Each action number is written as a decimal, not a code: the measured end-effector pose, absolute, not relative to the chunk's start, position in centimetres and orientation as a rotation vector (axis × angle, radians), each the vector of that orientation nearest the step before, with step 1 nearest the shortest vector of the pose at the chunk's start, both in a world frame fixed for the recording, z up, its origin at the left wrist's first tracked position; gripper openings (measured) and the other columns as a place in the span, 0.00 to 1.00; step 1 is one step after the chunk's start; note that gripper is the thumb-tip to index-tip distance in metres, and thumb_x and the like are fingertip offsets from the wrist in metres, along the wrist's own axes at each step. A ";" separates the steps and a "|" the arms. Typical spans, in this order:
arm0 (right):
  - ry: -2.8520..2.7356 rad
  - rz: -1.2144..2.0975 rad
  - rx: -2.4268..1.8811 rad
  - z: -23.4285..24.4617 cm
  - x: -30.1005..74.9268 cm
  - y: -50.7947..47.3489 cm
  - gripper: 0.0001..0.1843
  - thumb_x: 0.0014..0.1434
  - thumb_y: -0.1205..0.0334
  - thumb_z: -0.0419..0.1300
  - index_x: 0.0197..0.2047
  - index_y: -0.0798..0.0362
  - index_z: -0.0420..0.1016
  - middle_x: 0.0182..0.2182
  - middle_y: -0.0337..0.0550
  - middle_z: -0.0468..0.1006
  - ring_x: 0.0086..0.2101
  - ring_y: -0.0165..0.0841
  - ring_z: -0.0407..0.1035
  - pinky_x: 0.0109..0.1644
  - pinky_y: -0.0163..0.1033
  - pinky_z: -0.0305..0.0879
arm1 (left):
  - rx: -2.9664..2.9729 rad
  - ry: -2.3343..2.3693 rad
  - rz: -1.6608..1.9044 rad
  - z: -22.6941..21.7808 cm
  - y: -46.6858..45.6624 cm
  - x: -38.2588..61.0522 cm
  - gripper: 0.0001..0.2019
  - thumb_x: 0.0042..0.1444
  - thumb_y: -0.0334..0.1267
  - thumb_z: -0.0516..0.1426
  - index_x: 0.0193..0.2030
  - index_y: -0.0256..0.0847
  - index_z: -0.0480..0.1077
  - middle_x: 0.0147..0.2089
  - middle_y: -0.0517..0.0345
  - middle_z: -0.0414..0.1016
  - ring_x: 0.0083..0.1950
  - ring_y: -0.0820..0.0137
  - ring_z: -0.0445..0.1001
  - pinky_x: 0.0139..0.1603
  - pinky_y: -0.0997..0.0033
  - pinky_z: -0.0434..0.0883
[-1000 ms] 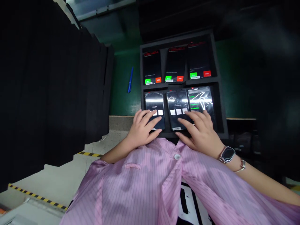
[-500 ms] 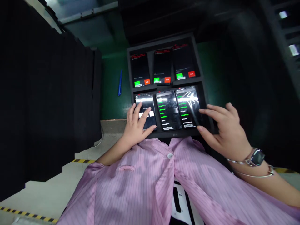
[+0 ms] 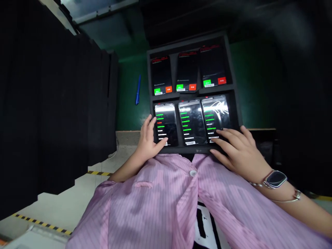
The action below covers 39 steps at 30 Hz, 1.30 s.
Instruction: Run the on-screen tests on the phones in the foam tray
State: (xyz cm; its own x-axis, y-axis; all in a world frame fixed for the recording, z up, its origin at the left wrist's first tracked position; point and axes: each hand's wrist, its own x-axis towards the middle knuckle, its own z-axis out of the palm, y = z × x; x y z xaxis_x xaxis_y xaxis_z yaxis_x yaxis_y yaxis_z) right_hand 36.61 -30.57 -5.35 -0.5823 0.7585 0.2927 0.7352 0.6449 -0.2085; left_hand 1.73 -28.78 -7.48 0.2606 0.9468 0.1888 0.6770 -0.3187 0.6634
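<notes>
1. While three film-wrapped smartphones (image 3: 190, 122) lie in the lower row of a black foam tray (image 3: 197, 150), their screens show lines of green text.
2. Both grips are released: the left hand (image 3: 149, 138) lies open against the left phone's edge, and the right hand (image 3: 238, 152) rests its fingertips (image 3: 220, 133) on the right phone's lower end.
3. Touching only the edges seems best, leaving those screens readable.
4. Three dark-screened smartphones (image 3: 186, 71) fill the upper row, and a blue pen (image 3: 138, 90) lies on the green tabletop (image 3: 129, 114) beside the tray.
</notes>
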 end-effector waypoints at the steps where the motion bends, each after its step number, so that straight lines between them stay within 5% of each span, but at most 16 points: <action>1: -2.523 0.084 -1.187 -5.4 36.6 -30.6 0.17 0.72 0.55 0.58 0.54 0.61 0.74 0.54 0.60 0.75 0.55 0.55 0.70 0.67 0.70 0.57 | 2.086 1.470 0.798 -7.5 -28.7 1.7 0.42 0.66 0.51 0.59 0.78 0.45 0.42 0.78 0.35 0.46 0.79 0.47 0.50 0.76 0.39 0.55; 8: -2.584 0.012 -1.171 -5.5 36.7 -30.5 0.28 0.73 0.43 0.53 0.54 0.63 0.75 0.54 0.64 0.74 0.55 0.55 0.70 0.69 0.67 0.55 | 2.098 1.492 0.727 -6.8 -28.5 1.6 0.37 0.66 0.50 0.60 0.76 0.45 0.49 0.77 0.36 0.48 0.78 0.49 0.53 0.74 0.42 0.59; 24: -2.487 -0.114 -1.190 -6.6 36.3 -30.3 0.22 0.70 0.46 0.59 0.48 0.59 0.76 0.51 0.58 0.78 0.50 0.53 0.74 0.65 0.64 0.60 | 2.321 1.592 0.552 -6.1 -28.2 1.8 0.29 0.66 0.51 0.59 0.69 0.41 0.65 0.76 0.34 0.49 0.74 0.44 0.59 0.68 0.41 0.66; 27: -2.480 -0.105 -1.193 -6.6 36.3 -30.2 0.21 0.69 0.46 0.59 0.49 0.58 0.76 0.51 0.58 0.78 0.50 0.53 0.74 0.65 0.64 0.60 | 2.500 1.422 0.724 -5.7 -28.4 1.5 0.32 0.64 0.51 0.61 0.71 0.40 0.61 0.74 0.35 0.58 0.76 0.47 0.57 0.73 0.39 0.59; 31: -2.472 -0.098 -1.199 -6.5 36.3 -30.1 0.19 0.70 0.48 0.58 0.49 0.57 0.75 0.51 0.57 0.79 0.50 0.52 0.74 0.67 0.63 0.59 | 2.765 0.941 0.752 -5.7 -28.8 1.0 0.26 0.64 0.46 0.63 0.66 0.41 0.68 0.62 0.48 0.77 0.70 0.59 0.68 0.76 0.52 0.58; 39: -2.497 -0.061 -1.248 -6.5 36.4 -30.3 0.20 0.66 0.47 0.61 0.50 0.57 0.76 0.53 0.58 0.78 0.53 0.51 0.72 0.68 0.64 0.58 | 2.672 0.964 0.639 -7.0 -29.0 1.1 0.18 0.69 0.42 0.56 0.62 0.43 0.73 0.61 0.52 0.78 0.64 0.60 0.76 0.71 0.52 0.63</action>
